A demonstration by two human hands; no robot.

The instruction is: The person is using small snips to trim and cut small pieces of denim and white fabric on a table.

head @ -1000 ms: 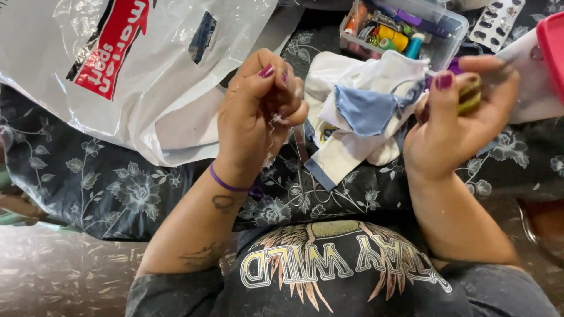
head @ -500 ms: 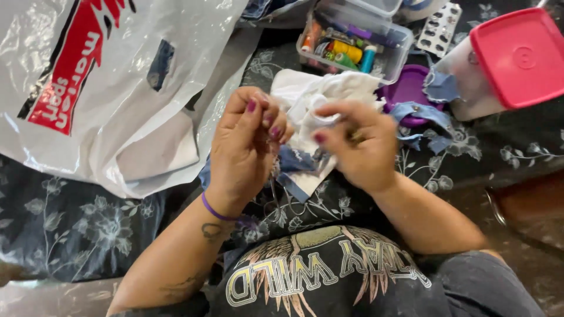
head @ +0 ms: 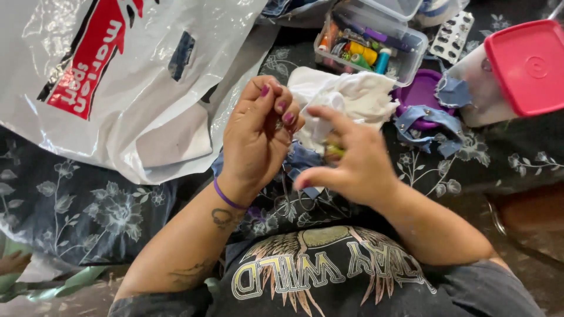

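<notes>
My left hand (head: 255, 138) is raised over a dark floral cloth (head: 88, 211), its fingertips pinched together on a small metal item (head: 277, 124) too small to identify. My right hand (head: 355, 167) sits just to its right, index finger stretched out, with a small yellow-green spool (head: 333, 151) tucked under the fingers. The two hands nearly touch. Behind them lies a crumpled white cloth (head: 358, 97), and a blue fabric scrap (head: 302, 158) shows beneath them. A purple band circles my left wrist.
A large white plastic bag (head: 117, 76) covers the left. At the back are a clear box of thread spools (head: 370, 44), a blister pack (head: 452, 35), a purple dish (head: 420, 91) with denim scraps (head: 426, 123), and a tub with a pink-red lid (head: 529, 64).
My right hand has come in from the right with the spool and now sits close beside my left hand. The left hand has stayed pinched shut.
</notes>
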